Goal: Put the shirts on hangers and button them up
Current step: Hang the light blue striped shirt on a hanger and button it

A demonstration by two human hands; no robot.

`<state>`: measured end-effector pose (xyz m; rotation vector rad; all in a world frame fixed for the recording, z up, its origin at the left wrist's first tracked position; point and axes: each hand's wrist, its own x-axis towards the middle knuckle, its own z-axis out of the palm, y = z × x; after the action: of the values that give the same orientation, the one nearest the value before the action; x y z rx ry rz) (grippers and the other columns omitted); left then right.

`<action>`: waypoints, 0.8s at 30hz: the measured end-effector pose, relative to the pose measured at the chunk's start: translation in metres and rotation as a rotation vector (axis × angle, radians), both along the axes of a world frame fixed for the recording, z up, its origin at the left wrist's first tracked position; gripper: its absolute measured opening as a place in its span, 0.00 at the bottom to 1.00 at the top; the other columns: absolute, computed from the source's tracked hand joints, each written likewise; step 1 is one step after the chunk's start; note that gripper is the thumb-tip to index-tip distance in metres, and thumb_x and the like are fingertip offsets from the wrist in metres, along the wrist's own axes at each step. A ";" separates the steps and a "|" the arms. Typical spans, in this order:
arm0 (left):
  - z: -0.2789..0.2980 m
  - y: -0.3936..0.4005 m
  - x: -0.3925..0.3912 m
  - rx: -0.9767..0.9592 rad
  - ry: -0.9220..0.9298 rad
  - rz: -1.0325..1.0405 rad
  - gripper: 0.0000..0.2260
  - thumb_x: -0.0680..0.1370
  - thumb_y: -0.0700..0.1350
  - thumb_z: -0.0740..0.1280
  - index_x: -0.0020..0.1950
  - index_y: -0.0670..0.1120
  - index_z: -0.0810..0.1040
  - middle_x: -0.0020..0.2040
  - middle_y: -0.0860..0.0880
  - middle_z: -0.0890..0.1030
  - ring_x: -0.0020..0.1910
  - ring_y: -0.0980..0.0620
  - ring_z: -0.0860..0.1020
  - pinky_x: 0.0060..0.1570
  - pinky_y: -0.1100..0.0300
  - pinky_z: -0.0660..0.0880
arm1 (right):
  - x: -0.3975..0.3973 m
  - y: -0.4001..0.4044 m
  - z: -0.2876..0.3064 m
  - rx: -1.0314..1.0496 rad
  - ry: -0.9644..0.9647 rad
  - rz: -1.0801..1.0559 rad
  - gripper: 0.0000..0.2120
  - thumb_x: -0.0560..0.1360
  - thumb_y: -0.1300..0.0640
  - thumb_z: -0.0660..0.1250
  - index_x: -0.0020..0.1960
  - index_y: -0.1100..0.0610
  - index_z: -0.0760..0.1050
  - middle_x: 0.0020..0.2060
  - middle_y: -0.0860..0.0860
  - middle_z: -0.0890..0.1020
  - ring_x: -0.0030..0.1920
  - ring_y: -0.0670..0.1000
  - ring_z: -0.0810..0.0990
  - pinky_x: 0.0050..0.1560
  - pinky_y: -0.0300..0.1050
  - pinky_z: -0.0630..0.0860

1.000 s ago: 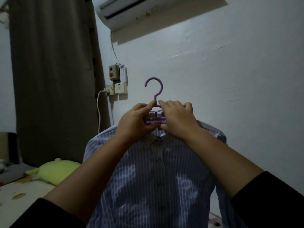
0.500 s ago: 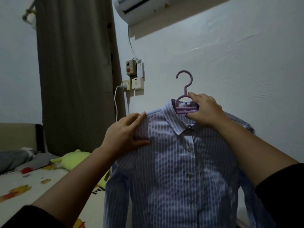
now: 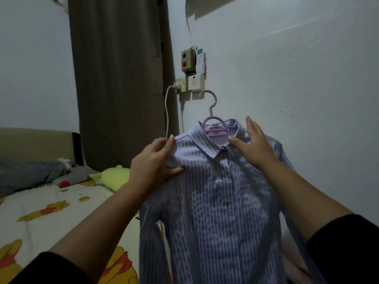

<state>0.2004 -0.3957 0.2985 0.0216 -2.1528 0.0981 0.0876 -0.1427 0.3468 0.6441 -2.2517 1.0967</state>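
Observation:
A blue-and-white striped shirt hangs on a purple plastic hanger, held up in front of the white wall. Its front placket is closed as far down as I can see. My left hand grips the shirt's left shoulder, thumb on the front and fingers curled over the shoulder edge. My right hand lies on the right shoulder beside the collar with its fingers straight and spread. The hanger's hook stands free above the collar. The shirt's hem is cut off by the lower edge of the view.
A bed with a cartoon-bear sheet fills the lower left, with a green plush toy and a grey pillow on it. Behind hang a brown curtain and wall sockets with a white charger cable.
My right hand has let go of the hanger and moved onto the right shoulder, fingers straight. My left hand went from lying flat on the left shoulder to gripping it.

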 end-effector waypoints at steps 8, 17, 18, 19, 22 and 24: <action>-0.035 -0.077 -0.037 0.356 -0.062 0.256 0.39 0.71 0.67 0.65 0.77 0.52 0.57 0.69 0.50 0.68 0.63 0.49 0.71 0.49 0.56 0.74 | -0.053 -0.089 -0.093 -0.083 -0.341 0.178 0.39 0.75 0.38 0.61 0.78 0.52 0.48 0.77 0.53 0.54 0.75 0.57 0.57 0.72 0.58 0.58; -0.095 -0.129 -0.125 0.458 -0.355 0.430 0.37 0.72 0.68 0.63 0.73 0.46 0.63 0.62 0.43 0.73 0.57 0.45 0.74 0.40 0.55 0.71 | -0.115 -0.160 -0.160 -0.122 -0.431 0.201 0.32 0.78 0.45 0.62 0.76 0.54 0.55 0.72 0.53 0.65 0.70 0.56 0.66 0.64 0.43 0.67; -0.101 -0.132 -0.134 0.484 -0.401 0.446 0.36 0.72 0.69 0.62 0.71 0.46 0.65 0.60 0.43 0.73 0.56 0.44 0.75 0.38 0.55 0.69 | -0.121 -0.165 -0.166 -0.116 -0.427 0.203 0.32 0.77 0.45 0.62 0.76 0.53 0.57 0.72 0.52 0.65 0.69 0.55 0.67 0.60 0.37 0.70; -0.105 -0.135 -0.142 0.515 -0.437 0.457 0.35 0.72 0.70 0.61 0.69 0.46 0.66 0.58 0.43 0.73 0.55 0.44 0.75 0.36 0.55 0.67 | -0.125 -0.169 -0.172 -0.105 -0.435 0.202 0.33 0.76 0.42 0.62 0.76 0.52 0.57 0.72 0.51 0.64 0.69 0.55 0.67 0.60 0.37 0.71; -0.115 -0.154 -0.158 0.547 -0.467 0.454 0.33 0.72 0.71 0.59 0.63 0.46 0.70 0.53 0.43 0.75 0.51 0.44 0.76 0.31 0.56 0.63 | -0.138 -0.176 -0.189 -0.089 -0.478 0.188 0.34 0.77 0.42 0.61 0.77 0.53 0.53 0.75 0.52 0.60 0.73 0.55 0.61 0.72 0.51 0.61; -0.120 -0.171 -0.166 0.584 -0.498 0.435 0.34 0.71 0.73 0.58 0.58 0.45 0.73 0.48 0.44 0.77 0.46 0.44 0.76 0.36 0.56 0.67 | -0.144 -0.179 -0.198 -0.073 -0.510 0.169 0.35 0.77 0.43 0.61 0.77 0.54 0.51 0.76 0.52 0.57 0.74 0.55 0.58 0.73 0.51 0.57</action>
<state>0.0342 -0.5665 0.1783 0.8846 -2.5628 -0.3082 -0.0563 -0.3215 0.1490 0.5796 -2.5964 1.5635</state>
